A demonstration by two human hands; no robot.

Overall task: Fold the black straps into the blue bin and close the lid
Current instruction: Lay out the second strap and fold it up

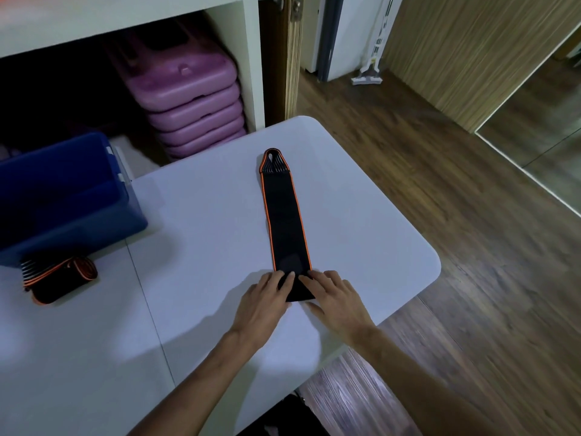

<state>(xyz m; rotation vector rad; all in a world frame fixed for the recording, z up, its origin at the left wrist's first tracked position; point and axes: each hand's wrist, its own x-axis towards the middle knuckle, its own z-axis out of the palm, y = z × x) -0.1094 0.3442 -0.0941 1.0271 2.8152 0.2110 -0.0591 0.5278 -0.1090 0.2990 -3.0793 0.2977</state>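
Left hand [263,302] and right hand [334,298]: fingers straight, pressing flat on the near end of the black strap [284,215], which lies stretched lengthwise on the white table [195,221], loop end far. Risk: a loose first fold may skew or spring open under elastic tension. Rolled strap [58,281], left, touching the blue bin [67,196]: may unroll if knocked. Bin open; lid not identifiable.
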